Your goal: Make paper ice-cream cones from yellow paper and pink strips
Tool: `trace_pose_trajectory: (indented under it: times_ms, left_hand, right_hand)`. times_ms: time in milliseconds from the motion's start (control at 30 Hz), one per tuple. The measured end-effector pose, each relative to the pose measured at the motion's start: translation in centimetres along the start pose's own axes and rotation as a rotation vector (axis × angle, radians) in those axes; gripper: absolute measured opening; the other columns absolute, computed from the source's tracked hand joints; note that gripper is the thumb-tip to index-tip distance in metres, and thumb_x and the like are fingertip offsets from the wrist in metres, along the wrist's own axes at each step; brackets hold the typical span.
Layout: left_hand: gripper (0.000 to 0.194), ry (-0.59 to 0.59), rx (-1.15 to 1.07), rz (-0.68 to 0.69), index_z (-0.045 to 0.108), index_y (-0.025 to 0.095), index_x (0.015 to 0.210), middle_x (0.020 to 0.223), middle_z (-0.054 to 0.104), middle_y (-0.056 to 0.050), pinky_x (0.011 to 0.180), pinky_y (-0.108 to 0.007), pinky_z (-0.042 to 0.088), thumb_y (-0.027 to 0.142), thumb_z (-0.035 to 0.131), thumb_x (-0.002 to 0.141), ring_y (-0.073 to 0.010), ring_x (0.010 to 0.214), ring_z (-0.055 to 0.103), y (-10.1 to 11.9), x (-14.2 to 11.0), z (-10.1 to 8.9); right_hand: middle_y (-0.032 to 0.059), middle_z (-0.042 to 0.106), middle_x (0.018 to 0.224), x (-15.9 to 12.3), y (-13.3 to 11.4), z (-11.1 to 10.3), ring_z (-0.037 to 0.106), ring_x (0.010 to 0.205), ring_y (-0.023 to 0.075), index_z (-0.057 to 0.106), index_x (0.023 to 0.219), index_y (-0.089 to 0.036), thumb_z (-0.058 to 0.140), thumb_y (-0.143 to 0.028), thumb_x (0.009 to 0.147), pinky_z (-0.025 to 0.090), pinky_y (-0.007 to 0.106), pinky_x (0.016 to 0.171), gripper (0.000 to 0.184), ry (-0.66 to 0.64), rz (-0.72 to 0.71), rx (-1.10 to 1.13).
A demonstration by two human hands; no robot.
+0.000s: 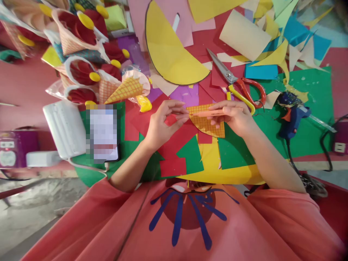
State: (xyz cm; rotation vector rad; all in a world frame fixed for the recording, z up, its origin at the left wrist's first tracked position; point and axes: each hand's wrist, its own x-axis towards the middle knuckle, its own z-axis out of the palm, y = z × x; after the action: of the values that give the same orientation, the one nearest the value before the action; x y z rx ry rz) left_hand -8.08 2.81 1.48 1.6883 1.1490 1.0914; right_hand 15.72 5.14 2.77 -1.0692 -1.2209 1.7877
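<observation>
My left hand [163, 121] and my right hand [235, 116] meet over a waffle-patterned orange paper piece [208, 127]. A thin orange pen-like stick [209, 113] lies across the paper's top edge, and my right hand is closed around both. My left hand pinches the paper's left corner at the stick's tip with thumb and fingers. Under them lie red, green and yellow paper sheets [187, 156].
Scissors with red and yellow handles [235, 82] lie just beyond my right hand. A blue glue gun [292, 114] rests at the right on green paper. A yellow half-circle [171, 50], finished paper cones [126, 90], a phone [102, 132] and a white box [63, 127] surround them.
</observation>
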Motion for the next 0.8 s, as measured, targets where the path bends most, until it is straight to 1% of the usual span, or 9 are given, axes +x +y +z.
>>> trace_pose_trajectory:
  times_ms: [100, 267, 367, 467, 567, 667, 733, 800]
  left_hand:
    - [0.028, 0.023, -0.073, 0.043, 0.055, 0.019, 0.106, 0.092, 0.07, -0.002, 0.077, -0.025, 0.059, 0.023, 0.07, 0.082, -0.0131, 0.087, 0.07, -0.1, 0.1, 0.1]
    - [0.023, 0.025, -0.111, 0.049, 0.06, 0.018, 0.102, 0.092, 0.071, -0.002, 0.079, -0.025, 0.058, 0.022, 0.07, 0.082, -0.0129, 0.088, 0.07, 0.1, -0.1, 0.5]
    - [0.018, 0.007, -0.138, 0.006, 0.064, 0.018, 0.097, 0.092, 0.072, -0.002, 0.078, -0.023, 0.058, 0.026, 0.07, 0.083, -0.0128, 0.088, 0.07, 0.6, -0.4, 0.8]
    - [0.02, -0.055, -0.152, -0.056, 0.066, 0.017, 0.097, 0.094, 0.072, -0.003, 0.078, -0.023, 0.058, 0.033, 0.068, 0.084, -0.0136, 0.089, 0.07, 1.0, -0.6, 1.2]
    - [0.028, -0.091, -0.097, -0.085, 0.068, 0.016, 0.098, 0.096, 0.074, -0.005, 0.077, -0.023, 0.059, 0.039, 0.071, 0.081, -0.0151, 0.089, 0.071, 1.1, -0.6, 1.3]
    - [0.028, -0.126, -0.028, -0.086, 0.071, 0.016, 0.095, 0.093, 0.075, -0.005, 0.076, -0.023, 0.059, 0.04, 0.071, 0.08, -0.0153, 0.084, 0.071, 0.7, -0.5, 1.1]
    - [0.026, -0.109, -0.026, -0.062, 0.072, 0.017, 0.092, 0.09, 0.075, -0.005, 0.075, -0.022, 0.058, 0.04, 0.07, 0.081, -0.0145, 0.081, 0.071, 0.5, -0.5, 1.0]
    - [0.027, -0.075, -0.025, -0.032, 0.071, 0.016, 0.091, 0.088, 0.075, -0.004, 0.073, -0.021, 0.058, 0.041, 0.07, 0.081, -0.0138, 0.08, 0.071, 0.4, -0.5, 0.9]
  right_hand:
    - [0.0051, 0.074, 0.08, -0.1, 0.2, 0.2, 0.066, 0.059, 0.0112, 0.072, 0.092, -0.016, 0.066, -0.045, 0.079, 0.053, 0.021, 0.049, 0.033, -0.033, 0.003, 0.029]
    - [0.0014, 0.073, 0.077, -0.3, 0.0, 0.9, 0.068, 0.062, 0.01, 0.065, 0.091, -0.017, 0.07, -0.036, 0.08, 0.054, 0.018, 0.051, 0.023, -0.072, -0.041, 0.047]
    - [-0.0002, 0.07, 0.073, -0.5, 0.0, 1.6, 0.07, 0.064, 0.0111, 0.059, 0.088, -0.017, 0.072, -0.035, 0.079, 0.055, 0.018, 0.052, 0.023, -0.09, -0.025, 0.041]
    - [-0.0005, 0.069, 0.076, -0.7, 0.2, 2.2, 0.072, 0.067, 0.0118, 0.057, 0.087, -0.017, 0.071, -0.035, 0.08, 0.057, 0.018, 0.054, 0.024, -0.129, 0.003, 0.059]
    - [-0.0003, 0.069, 0.08, -0.7, 0.3, 2.5, 0.072, 0.069, 0.0112, 0.056, 0.089, -0.017, 0.07, -0.034, 0.081, 0.057, 0.018, 0.055, 0.024, -0.154, 0.01, 0.078]
    - [0.0005, 0.068, 0.081, -0.7, 0.4, 2.7, 0.071, 0.071, 0.0114, 0.055, 0.092, -0.017, 0.07, -0.035, 0.081, 0.057, 0.019, 0.056, 0.025, -0.176, 0.013, 0.055]
    - [0.0007, 0.068, 0.083, -0.6, 0.4, 2.7, 0.07, 0.07, 0.0113, 0.055, 0.093, -0.018, 0.07, -0.037, 0.08, 0.057, 0.019, 0.055, 0.028, -0.181, 0.004, 0.024]
    - [-0.0003, 0.068, 0.082, -0.6, 0.3, 2.5, 0.069, 0.067, 0.0106, 0.055, 0.094, -0.019, 0.071, -0.039, 0.079, 0.056, 0.02, 0.054, 0.029, -0.153, -0.027, -0.018]
